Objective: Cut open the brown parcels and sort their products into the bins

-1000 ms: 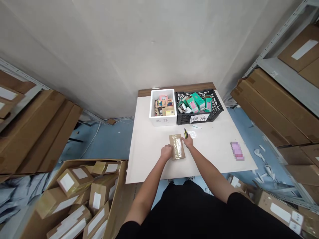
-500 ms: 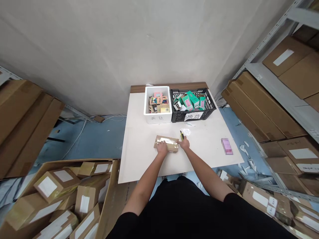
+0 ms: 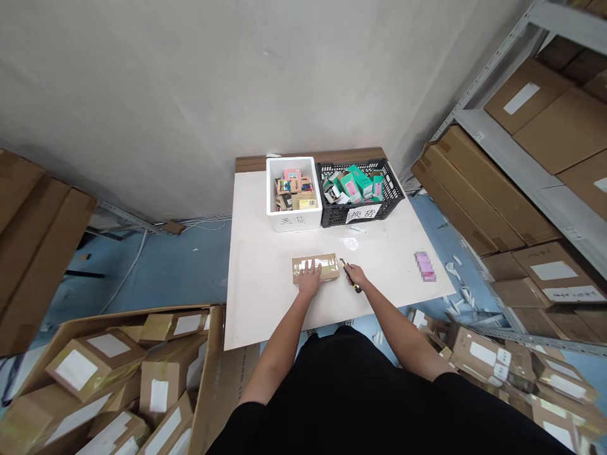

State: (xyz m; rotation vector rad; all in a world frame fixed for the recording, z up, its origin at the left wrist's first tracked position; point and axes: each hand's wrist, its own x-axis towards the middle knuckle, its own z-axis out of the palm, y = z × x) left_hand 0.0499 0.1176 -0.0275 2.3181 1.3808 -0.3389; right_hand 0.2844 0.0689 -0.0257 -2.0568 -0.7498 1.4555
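Cardboard box (image 3: 329, 269) with shiny tape, sitting near the middle of a white table (image 3: 260, 284), long side running 9 to 3 o'clock, so call that the clock centre. Left hand (image 3: 310, 280) is coming in from 6 and lying on top with fingers spread wide, not wrapped around anything; I'm guessing it's pinning the box so it won't slide. Right hand (image 3: 355, 275) is closing around a utility knife (image 3: 357, 289) at 3 o'clock, tip pointing roughly to 11, right by the box's end. Can't tell if it's touching. That grip looks like it's keeping the tip clear of the left fingers. White foam bin (image 3: 303, 222) is standing at 11, black crate (image 3: 332, 218) at 1, probably parked back there to leave working room up front.
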